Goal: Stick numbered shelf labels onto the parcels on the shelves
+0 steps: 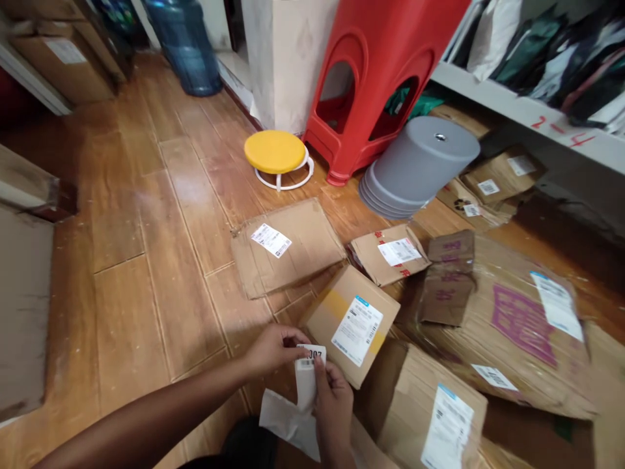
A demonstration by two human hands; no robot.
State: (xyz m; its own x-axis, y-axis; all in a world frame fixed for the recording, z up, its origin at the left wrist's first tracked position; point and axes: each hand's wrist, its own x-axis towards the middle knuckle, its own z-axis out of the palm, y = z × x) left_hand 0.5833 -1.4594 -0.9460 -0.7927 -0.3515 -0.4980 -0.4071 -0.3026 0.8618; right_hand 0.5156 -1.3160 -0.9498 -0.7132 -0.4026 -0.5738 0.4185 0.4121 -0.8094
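Note:
Between my two hands is a white barcode label [310, 357] printed with large black digits, on a strip of backing paper [288, 417] that hangs down and curls below. My left hand [276, 350] pinches the label's upper left corner between thumb and fingers. Lower right, my right hand [334, 397] grips the strip at its right edge, the thumb pressed near the label. Just beyond the hands sits a cardboard box [319, 312] with yellowish tape and a white shipping label [357, 330]. A second box with a shipping label [446, 430] stands right of my right hand.
A flat box [293, 260] and a small red-taped box [390, 254] lie ahead. A large plastic-wrapped carton [517, 319] is at right. Farther off are a yellow-topped stool [276, 151], red stacked stools [351, 143], grey stacked stools [420, 163], a water bottle [188, 49] and a shelf [527, 117].

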